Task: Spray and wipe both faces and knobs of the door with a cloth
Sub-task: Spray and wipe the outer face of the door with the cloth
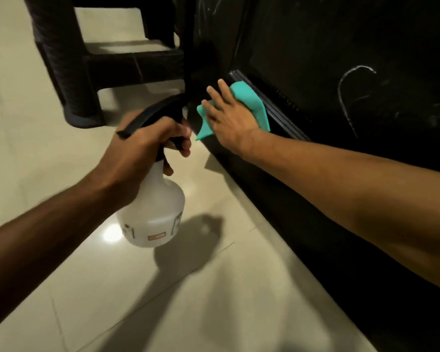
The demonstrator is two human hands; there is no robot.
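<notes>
**Wiping the low part of the door face**

I see the dark door (315, 59) filling the side beyond my right hand; its lower frame is under my palm, and white streaks are on the panel above the grip. The pale tiled floor (214, 288) is below both hands, and a dark woven chair (69, 59) stands past my left hand.

My left hand (142, 146) is curled around the black trigger head of the white spray bottle (154, 212), which hangs under this grip and is not touching the floor.

My right hand (229, 115), fingers straight, presses the teal cloth (249, 100) flat on the door.

I judge the wiping step is in hand. Next, I think, the cloth must go to the streaked panel, with more spray. No knob is visible here.
</notes>
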